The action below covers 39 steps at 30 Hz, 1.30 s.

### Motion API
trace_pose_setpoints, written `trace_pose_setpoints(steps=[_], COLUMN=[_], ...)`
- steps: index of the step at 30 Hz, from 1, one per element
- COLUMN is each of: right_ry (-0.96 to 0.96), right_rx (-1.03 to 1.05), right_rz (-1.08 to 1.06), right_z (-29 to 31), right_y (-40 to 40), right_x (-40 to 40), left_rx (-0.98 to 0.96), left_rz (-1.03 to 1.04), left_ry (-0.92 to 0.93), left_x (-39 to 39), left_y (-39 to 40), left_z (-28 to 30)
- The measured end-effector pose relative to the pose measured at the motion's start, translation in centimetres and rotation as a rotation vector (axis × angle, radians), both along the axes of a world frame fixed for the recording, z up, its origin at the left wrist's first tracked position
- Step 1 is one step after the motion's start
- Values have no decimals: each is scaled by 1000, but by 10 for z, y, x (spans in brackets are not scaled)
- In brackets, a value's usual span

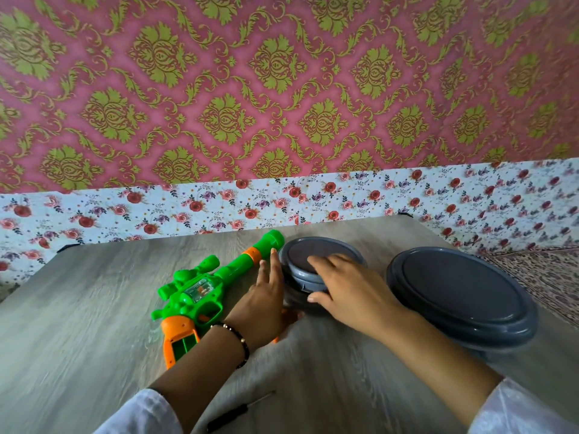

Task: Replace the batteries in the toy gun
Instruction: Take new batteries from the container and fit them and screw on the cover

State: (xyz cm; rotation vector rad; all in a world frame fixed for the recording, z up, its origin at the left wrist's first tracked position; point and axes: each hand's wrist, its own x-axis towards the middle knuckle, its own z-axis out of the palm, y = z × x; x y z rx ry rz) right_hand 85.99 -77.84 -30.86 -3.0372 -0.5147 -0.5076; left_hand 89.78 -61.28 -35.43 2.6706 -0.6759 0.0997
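Two hands on the small tub (326, 247); left hand (266, 296) flat, fingers together against its side; right hand (344, 286) clasps its top (thumb on rim); toy gun (200, 292) lies at the tub's 9 o'clock.

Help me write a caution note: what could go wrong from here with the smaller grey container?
1. The right hand grips the lid of the small grey round container while the left hand braces its side; a sudden release could shove it into the green and orange plastic toy gun beside it.
2. The black-handled screwdriver lies by the left forearm; a sleeve could sweep it off.
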Motion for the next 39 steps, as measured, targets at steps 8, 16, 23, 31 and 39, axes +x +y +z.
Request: trace_pose_setpoints(steps=[8, 16, 23, 31, 39], right_ry=[152, 86, -15, -139, -209], right_rx=[-81, -102, -106, -90, -131], right_rz=[-47, -33, -58, -75, -63], right_z=[-10, -27, -41, -56, -63], right_y=[-25, -24, -24, -27, -29], right_x=[14, 16, 15, 16, 17], left_rx=[193, 170, 214, 231, 290], left_rz=[-48, -58, -55, -41, -46], left_ry=[-252, -288, -373, -506, -488], left_x=[17, 17, 18, 22, 17], left_y=[-4, -1, -1, 0, -3], left_z=[6, 2, -9, -18, -12])
